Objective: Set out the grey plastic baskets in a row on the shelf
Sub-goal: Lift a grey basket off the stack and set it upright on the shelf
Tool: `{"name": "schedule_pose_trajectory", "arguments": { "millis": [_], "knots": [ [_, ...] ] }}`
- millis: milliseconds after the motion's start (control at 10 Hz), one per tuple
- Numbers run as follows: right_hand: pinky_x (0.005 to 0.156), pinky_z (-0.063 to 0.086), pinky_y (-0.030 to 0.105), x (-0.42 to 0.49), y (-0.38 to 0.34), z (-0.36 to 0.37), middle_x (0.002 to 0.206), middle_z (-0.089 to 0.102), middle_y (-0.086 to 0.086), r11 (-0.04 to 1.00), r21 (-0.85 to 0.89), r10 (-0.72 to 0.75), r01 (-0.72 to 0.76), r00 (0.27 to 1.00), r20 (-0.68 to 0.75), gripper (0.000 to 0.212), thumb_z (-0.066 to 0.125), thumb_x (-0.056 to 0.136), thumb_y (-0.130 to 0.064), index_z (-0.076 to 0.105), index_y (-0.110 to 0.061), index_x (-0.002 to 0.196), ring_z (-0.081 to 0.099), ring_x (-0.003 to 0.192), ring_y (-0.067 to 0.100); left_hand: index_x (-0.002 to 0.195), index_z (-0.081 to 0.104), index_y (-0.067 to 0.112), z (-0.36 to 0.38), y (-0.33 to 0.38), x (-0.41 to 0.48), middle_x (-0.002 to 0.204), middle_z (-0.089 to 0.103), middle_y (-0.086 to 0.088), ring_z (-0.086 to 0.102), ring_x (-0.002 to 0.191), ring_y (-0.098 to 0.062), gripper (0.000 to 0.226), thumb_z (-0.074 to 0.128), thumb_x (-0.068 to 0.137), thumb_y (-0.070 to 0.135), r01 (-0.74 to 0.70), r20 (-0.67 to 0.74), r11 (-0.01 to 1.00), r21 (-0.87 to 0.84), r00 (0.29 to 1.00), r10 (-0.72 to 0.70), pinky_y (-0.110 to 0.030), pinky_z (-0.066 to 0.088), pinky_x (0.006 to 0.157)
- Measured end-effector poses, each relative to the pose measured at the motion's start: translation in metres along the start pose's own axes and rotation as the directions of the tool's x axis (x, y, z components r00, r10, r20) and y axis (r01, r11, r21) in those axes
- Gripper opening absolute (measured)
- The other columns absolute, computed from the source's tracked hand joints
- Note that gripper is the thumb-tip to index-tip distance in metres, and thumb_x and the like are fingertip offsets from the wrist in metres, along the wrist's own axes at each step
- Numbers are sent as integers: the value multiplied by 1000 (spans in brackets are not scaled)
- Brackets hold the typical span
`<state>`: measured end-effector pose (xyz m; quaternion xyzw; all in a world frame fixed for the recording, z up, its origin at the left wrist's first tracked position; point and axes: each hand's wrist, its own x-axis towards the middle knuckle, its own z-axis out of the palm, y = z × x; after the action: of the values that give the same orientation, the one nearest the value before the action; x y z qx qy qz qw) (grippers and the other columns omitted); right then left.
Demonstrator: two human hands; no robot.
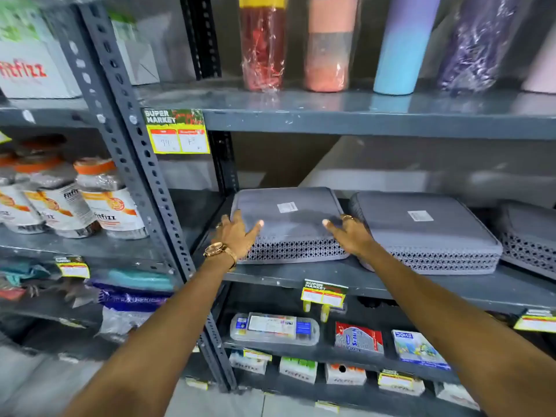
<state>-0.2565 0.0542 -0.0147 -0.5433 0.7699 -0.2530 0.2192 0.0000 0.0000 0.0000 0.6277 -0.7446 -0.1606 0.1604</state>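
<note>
1. Three grey baskets lie upside down in a row on the shelf (301, 279).
2. The left hand (237, 234) and the right hand (350, 233) flank the left basket (288, 219), fingers spread on it.
3. The middle basket (427, 233) sits just beside it.

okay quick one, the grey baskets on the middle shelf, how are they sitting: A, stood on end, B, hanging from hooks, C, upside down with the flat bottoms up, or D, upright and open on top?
C: each grey basket shows a flat solid base with a white sticker facing up.

Grey metal shelf (346, 281) carries three upturned grey baskets (421, 233).
</note>
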Motion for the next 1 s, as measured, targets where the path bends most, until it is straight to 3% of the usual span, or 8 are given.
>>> {"name": "schedule_pose_trajectory", "arguments": {
  "millis": [200, 400, 500, 600, 700, 800, 900, 1000],
  "knots": [
    [70, 43, 28, 40, -34, -5, 113, 62, 22, 974, 75, 213, -212, 977, 0, 62, 45, 95, -48, 46, 3, 131, 60, 96, 29, 151, 12, 3, 15, -15, 66, 153, 30, -28, 33, 139, -45, 93, 34, 89, 68, 201, 156, 972, -119, 971, -182, -53, 31, 115],
    [98, 37, 32, 71, -40, -6, 145, 44, 23, 871, 363, 350, -332, 936, 17, 66, 41, 96, -47, 40, 0, 141, 45, 131, 34, 148, 27, -1, 33, -23, 115, 153, 34, -24, 38, 138, -41, 92, 28, 89, 70, 314, 194, 898, -308, 945, -264, -48, 31, 115],
    [110, 30, 37, 86, -28, 1, 150, 39, 14, 809, 500, 352, -309, 936, 10, 82, 46, 86, -62, 37, -5, 144, 36, 138, 31, 145, 34, 1, 41, -14, 120, 151, 36, -25, 38, 138, -42, 93, 26, 87, 73, 329, 108, 848, -416, 944, -313, -50, 26, 117],
    [111, 30, 39, 91, -26, 1, 150, 40, 12, 760, 589, 378, -275, 924, -55, 78, 42, 88, -61, 37, -6, 144, 38, 138, 29, 141, 38, 10, 37, -7, 120, 149, 41, -22, 36, 136, -46, 86, 29, 86, 74, 226, -97, 832, -507, 944, -315, -53, 27, 115],
    [111, 32, 37, 81, -44, -17, 146, 46, 7, 645, 748, 385, -156, 912, -142, 95, 38, 77, -78, 41, -10, 142, 42, 136, 26, 137, 45, 16, 17, 2, 127, 141, 49, -22, 36, 133, -45, 74, 27, 86, 67, 81, -287, 774, -628, 901, -326, -46, 24, 114],
    [117, 29, 43, 93, -37, -22, 150, 44, 5, 388, 920, 341, 54, 919, -198, 119, 41, 50, -95, 40, -24, 145, 40, 139, 24, 140, 45, 21, 1, 9, 133, 139, 47, -30, 36, 134, -41, 69, 25, 90, 64, 35, -297, 613, -790, 852, -431, -44, 21, 116],
    [116, 30, 44, 85, -37, -23, 150, 44, 5, 349, 935, 310, 60, 934, -176, 129, 39, 37, -97, 41, -27, 145, 41, 138, 24, 140, 46, 14, -3, -1, 139, 147, 45, -20, 39, 136, -42, 103, 20, 72, 87, 33, -120, 316, -948, 883, -453, -53, 28, 116],
    [111, 38, 47, 75, -30, -18, 138, 56, 9, 349, 937, 359, 2, 924, -136, 114, 34, 53, -93, 50, -19, 138, 52, 127, 27, 144, 43, 24, -1, -22, 146, 152, 42, -8, 40, 140, -31, 127, 21, 45, 102, 102, 16, 195, -975, 917, -398, -55, 29, 116]
  ]
}}
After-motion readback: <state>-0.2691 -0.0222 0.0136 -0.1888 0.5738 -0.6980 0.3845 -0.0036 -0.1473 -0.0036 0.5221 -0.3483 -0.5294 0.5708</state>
